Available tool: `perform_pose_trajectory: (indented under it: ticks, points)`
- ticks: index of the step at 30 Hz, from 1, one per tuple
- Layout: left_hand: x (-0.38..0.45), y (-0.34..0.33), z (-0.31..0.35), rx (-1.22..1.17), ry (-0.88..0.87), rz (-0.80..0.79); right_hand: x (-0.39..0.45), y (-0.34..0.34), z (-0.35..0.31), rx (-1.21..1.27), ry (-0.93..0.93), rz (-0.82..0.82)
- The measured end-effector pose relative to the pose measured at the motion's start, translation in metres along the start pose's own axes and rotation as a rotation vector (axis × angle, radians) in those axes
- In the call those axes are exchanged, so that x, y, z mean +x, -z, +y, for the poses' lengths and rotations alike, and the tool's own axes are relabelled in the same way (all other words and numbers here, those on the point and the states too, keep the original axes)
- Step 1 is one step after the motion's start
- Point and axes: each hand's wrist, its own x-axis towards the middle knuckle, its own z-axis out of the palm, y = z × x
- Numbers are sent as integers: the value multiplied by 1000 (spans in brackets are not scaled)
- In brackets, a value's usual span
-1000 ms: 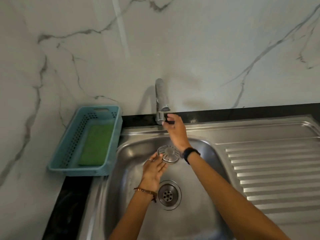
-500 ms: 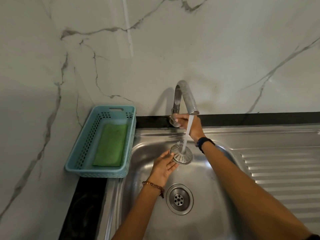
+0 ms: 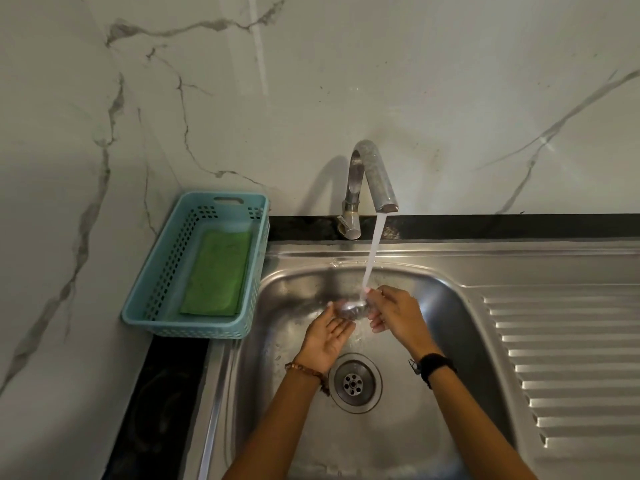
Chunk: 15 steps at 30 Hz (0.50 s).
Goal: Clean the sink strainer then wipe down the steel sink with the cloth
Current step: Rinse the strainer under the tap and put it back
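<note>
Both hands, left and right, grip the strainer under the tap; rinsing underway, cloth untouched, sink unwiped.

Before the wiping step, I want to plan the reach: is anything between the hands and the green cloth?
Only the near right wall of the blue basket: the green cloth lies flat inside it, left of the sink. Both hands, left and right, hold the strainer.

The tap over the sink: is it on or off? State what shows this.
On. Water streams from the tap onto the strainer held between both hands.
</note>
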Motion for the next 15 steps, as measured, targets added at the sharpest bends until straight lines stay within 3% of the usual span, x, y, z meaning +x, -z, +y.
perform_pose_trajectory:
  ticks: [8, 12, 15]
  points:
    - [-15, -13, 16, 408, -244, -59, -3, 5, 30, 271, -131, 26]
    - [-16, -8, 12, 369, -246, 88, 13, -2, 15, 193, -149, 19]
    - [-16, 0, 8, 296, -162, 164, 17, -1, 6, 2, 28, 25]
